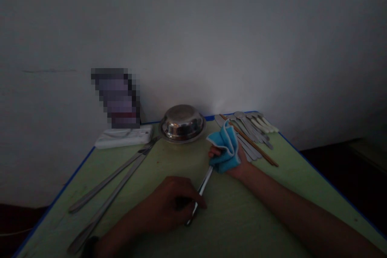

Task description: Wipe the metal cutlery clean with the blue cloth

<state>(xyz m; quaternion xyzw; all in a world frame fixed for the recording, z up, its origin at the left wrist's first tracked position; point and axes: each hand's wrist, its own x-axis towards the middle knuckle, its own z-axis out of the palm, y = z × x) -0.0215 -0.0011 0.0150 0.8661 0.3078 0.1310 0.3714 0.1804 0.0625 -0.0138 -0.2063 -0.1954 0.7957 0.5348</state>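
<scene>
The left hand [169, 205] is gripping the near end of a metal utensil [204, 183], fingers curled over it. The right hand [238, 165] is clutching a blue cloth [225, 149], which is wrapping the utensil's far end and hiding what kind of utensil it is. The utensil is lying slantwise between the two hands, near the middle of the green table [302, 169].

Just beyond the cloth, one steel bowl [182, 123] is sitting upside down at the far edge. To its left, one white box [123, 136] is lying flat. Two long metal tools [111, 185] are stretching from the bowl towards the near left corner, side by side and clear of the left hand. To the far right, just past the right hand, a spread of cutlery [252, 129] is lying too overlapped to count, with one brown stick [256, 148] lying across it.
</scene>
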